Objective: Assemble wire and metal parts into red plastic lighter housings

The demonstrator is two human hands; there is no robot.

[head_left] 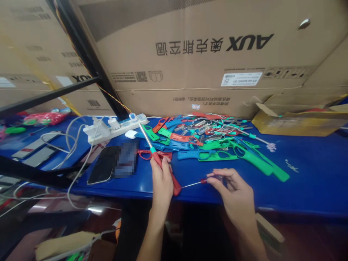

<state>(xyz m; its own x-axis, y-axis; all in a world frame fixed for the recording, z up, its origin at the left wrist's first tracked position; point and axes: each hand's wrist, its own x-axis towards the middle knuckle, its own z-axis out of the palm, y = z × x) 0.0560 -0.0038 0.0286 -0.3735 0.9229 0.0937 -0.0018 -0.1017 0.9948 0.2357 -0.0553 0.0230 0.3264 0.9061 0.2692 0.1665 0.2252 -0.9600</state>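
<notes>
My left hand (162,181) is wrapped round a red long-necked gas lighter (176,186), whose metal tube points up and away to the left. In my right hand (232,186) is a screwdriver (203,181), gripped by its clear handle with a red collar. Its thin shaft runs left, and the tip meets or nearly meets the butt end of the red lighter. Beyond my hands lies a pile of red, blue and green lighter shells (187,145), mixed with clear inner parts (202,127) and wires. A green lighter shell (255,161) lies at the pile's right.
Left of the pile are a black phone (101,165) and a white power strip (104,135) with plugs and cables. An open cardboard box (296,121) sits back right. A large carton (190,21) walls off the rear, and a black metal frame (89,54) stands left.
</notes>
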